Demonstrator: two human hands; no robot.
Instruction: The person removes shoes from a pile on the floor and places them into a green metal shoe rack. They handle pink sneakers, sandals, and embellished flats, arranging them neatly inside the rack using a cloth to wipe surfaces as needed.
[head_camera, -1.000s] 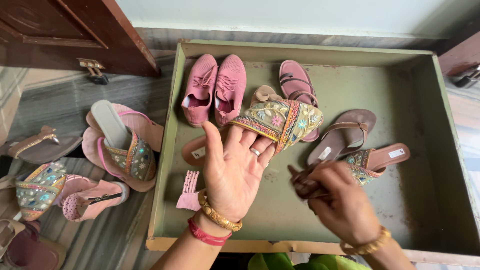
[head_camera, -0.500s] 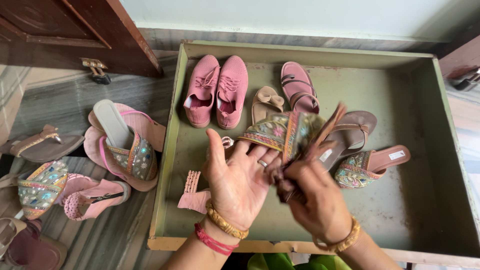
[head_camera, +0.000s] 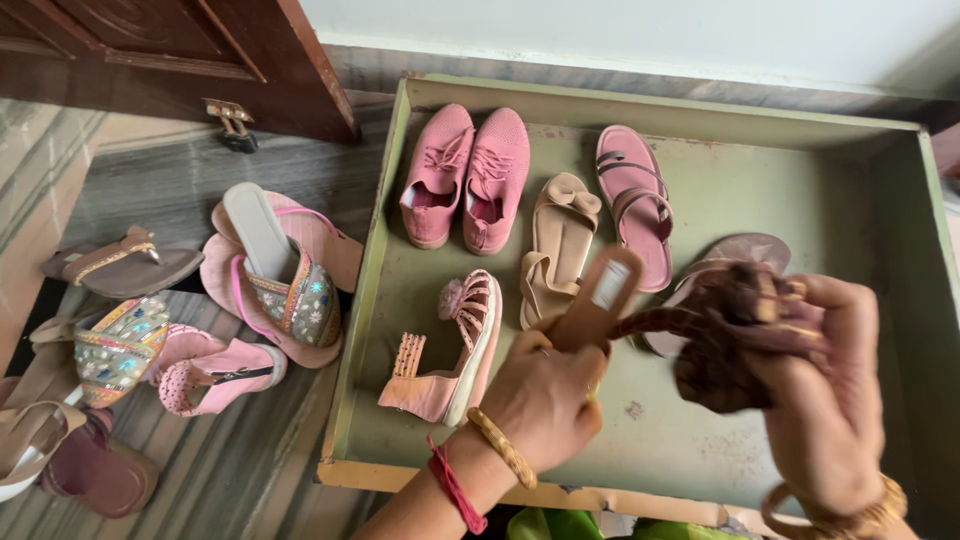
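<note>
Over the near half of the green tray we had both hands at work on footwear. Our left hand was curled around the heel end of a tan flat sandal, fingers pressed together on it, so that its sole pointed up and away toward the far side. Our right hand was blurred; it seemed to clutch a dark brown strappy sandal, though we could not tell exactly how the fingers lay. Both sandals hung above the tray floor, near its right half, just over a brown sandal lying flat. Farther off in the tray sat a pair of pink sneakers, a beige bow sandal, a pink strap sandal and, nearer left, a pink block-heel shoe. Left of the tray, more shoes lay scattered on the floor. We judged the step to be sorting and placing held sandals; setting them down would call for a bare patch of tray.
</note>
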